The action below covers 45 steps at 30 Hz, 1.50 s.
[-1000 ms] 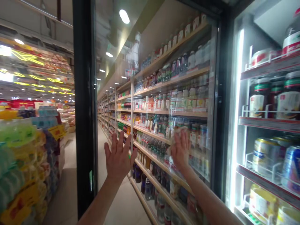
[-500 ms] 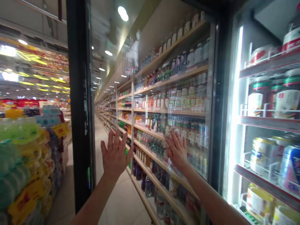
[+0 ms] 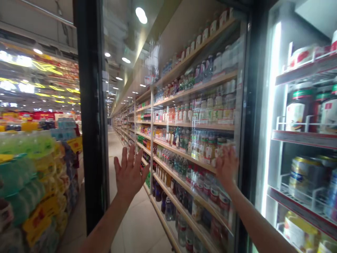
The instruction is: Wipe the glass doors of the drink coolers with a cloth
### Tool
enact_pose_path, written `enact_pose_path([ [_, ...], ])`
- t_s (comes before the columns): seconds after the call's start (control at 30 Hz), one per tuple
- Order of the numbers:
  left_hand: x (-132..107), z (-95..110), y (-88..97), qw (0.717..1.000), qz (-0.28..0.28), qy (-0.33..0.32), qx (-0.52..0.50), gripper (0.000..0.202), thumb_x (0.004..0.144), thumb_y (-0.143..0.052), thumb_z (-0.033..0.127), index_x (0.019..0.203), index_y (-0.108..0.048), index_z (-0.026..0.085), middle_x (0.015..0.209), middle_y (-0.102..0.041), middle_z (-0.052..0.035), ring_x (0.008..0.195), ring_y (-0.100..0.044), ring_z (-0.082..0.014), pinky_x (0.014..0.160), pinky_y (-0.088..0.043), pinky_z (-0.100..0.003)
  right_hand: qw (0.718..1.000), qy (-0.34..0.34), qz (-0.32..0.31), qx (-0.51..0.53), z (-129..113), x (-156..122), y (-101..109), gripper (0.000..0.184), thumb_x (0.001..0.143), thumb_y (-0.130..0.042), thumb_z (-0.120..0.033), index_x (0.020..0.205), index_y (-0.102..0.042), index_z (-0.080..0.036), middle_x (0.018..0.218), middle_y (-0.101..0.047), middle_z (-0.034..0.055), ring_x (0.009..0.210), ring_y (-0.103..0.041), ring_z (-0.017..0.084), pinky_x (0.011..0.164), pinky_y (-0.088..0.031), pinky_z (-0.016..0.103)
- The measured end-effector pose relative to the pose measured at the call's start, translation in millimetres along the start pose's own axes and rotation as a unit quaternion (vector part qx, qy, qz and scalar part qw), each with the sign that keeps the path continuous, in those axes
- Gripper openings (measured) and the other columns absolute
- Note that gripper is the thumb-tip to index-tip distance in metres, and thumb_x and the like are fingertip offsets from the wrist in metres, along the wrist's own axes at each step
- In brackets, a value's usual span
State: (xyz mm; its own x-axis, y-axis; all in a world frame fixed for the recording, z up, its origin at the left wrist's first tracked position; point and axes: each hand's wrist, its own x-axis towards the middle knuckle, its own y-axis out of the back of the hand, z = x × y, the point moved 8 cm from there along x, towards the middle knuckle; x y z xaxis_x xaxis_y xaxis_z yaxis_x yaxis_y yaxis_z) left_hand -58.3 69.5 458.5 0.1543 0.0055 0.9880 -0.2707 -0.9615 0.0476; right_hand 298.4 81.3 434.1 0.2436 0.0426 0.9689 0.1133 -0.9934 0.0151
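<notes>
A glass cooler door (image 3: 92,116) with a black frame stands swung out in front of me, its pane showing rows of bottles. My left hand (image 3: 130,172) lies against the pane at the left, palm forward and fingers spread, holding nothing. Over by the right side of the pane, my right hand (image 3: 226,168) presses a light-coloured cloth (image 3: 220,153) to the glass. Motion blurs this hand, and its fingers cover most of the cloth.
To the right, a lit cooler holds wire shelves (image 3: 302,137) with bottles and cans. Stacked packs of bottled drinks (image 3: 34,175) stand at the left, beside the tiled aisle floor (image 3: 137,225). A black upright (image 3: 250,105) borders the pane on the right.
My right hand has slid to the right across the glass with the cloth, toward the frame. My left hand has stayed in nearly the same place. The view has shifted slightly.
</notes>
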Motion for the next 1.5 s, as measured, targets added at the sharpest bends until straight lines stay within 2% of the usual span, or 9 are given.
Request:
enact_pose_path([
  [0.1,0,0,-0.7,1.0,-0.003,0.003,-0.002,0.071,0.082,-0.054,0.037,0.143,-0.018,0.027,0.148,-0.024,-0.0091,0.138,-0.016,-0.0269,0.111,-0.01,-0.05,0.997,-0.076,0.025,0.007,6,3,2,0.051,0.087,-0.035,-0.029,0.135,-0.038,-0.014,0.144,-0.03,0.0209,0.134,-0.026,0.034,0.099,-0.028,0.062],
  [0.3,-1,0,0.3,1.0,0.0,0.002,0.004,0.07,0.083,-0.053,0.038,0.143,-0.018,0.027,0.147,-0.025,-0.0096,0.138,-0.017,-0.0276,0.11,-0.012,-0.051,0.961,0.259,-0.088,0.052,-90,-27,-12,0.043,0.084,-0.044,-0.025,0.126,-0.049,-0.029,0.141,-0.039,0.0057,0.137,-0.023,0.024,0.109,-0.018,0.051],
  [0.5,-2,1,-0.2,1.0,-0.01,0.001,0.003,0.071,0.083,-0.054,0.038,0.143,-0.018,0.026,0.147,-0.026,-0.0103,0.138,-0.016,-0.0279,0.111,-0.011,-0.051,0.998,-0.049,0.037,0.019,-11,20,-1,0.05,0.088,-0.035,-0.031,0.135,-0.04,-0.015,0.144,-0.031,0.0193,0.134,-0.027,0.03,0.102,-0.026,0.057],
  [0.7,-1,1,2.8,1.0,0.005,0.002,0.007,0.071,0.082,-0.055,0.037,0.142,-0.019,0.026,0.147,-0.027,-0.01,0.138,-0.016,-0.0268,0.111,-0.011,-0.051,0.971,0.224,-0.066,0.049,-87,4,-15,0.043,0.085,-0.042,-0.027,0.127,-0.049,-0.028,0.143,-0.038,0.0058,0.136,-0.026,0.024,0.109,-0.019,0.049],
  [0.87,0,3,1.8,1.0,-0.007,-0.004,0.016,0.072,0.082,-0.054,0.036,0.143,-0.018,0.025,0.146,-0.027,-0.0113,0.138,-0.016,-0.0272,0.111,-0.011,-0.052,0.997,-0.066,0.031,0.018,6,42,-3,0.049,0.087,-0.034,-0.03,0.132,-0.044,-0.015,0.141,-0.037,0.0187,0.131,-0.032,0.031,0.101,-0.026,0.058],
  [0.93,0,3,2.1,1.0,-0.002,-0.006,0.018,0.072,0.082,-0.055,0.036,0.143,-0.018,0.025,0.146,-0.028,-0.0113,0.138,-0.016,-0.0274,0.111,-0.011,-0.052,0.993,-0.105,0.047,0.023,7,46,-2,0.051,0.087,-0.031,-0.031,0.134,-0.042,-0.012,0.142,-0.034,0.0213,0.132,-0.03,0.032,0.1,-0.027,0.058],
  [1.13,-1,1,2.7,1.0,0.011,-0.004,0.016,0.072,0.081,-0.056,0.036,0.142,-0.019,0.026,0.147,-0.027,-0.0102,0.137,-0.018,-0.0279,0.11,-0.012,-0.052,0.968,0.239,-0.066,0.046,-72,23,-14,0.041,0.084,-0.041,-0.028,0.124,-0.052,-0.026,0.139,-0.043,0.007,0.134,-0.028,0.023,0.108,-0.021,0.049],
  [1.33,-1,2,2.4,1.0,0.008,-0.006,0.018,0.071,0.082,-0.055,0.035,0.142,-0.019,0.025,0.147,-0.027,-0.0104,0.137,-0.019,-0.0279,0.11,-0.013,-0.052,0.997,-0.055,0.045,0.021,-4,60,-1,0.05,0.087,-0.032,-0.029,0.132,-0.043,-0.01,0.142,-0.033,0.0211,0.133,-0.028,0.031,0.101,-0.028,0.055],
  [1.5,0,1,2.5,1.0,0.011,-0.004,0.021,0.07,0.082,-0.055,0.034,0.142,-0.019,0.026,0.147,-0.027,-0.0101,0.137,-0.02,-0.0287,0.11,-0.014,-0.053,0.966,0.246,-0.056,0.049,-88,42,-14,0.044,0.084,-0.041,-0.025,0.127,-0.049,-0.025,0.141,-0.04,0.0072,0.135,-0.027,0.024,0.108,-0.022,0.047],
])
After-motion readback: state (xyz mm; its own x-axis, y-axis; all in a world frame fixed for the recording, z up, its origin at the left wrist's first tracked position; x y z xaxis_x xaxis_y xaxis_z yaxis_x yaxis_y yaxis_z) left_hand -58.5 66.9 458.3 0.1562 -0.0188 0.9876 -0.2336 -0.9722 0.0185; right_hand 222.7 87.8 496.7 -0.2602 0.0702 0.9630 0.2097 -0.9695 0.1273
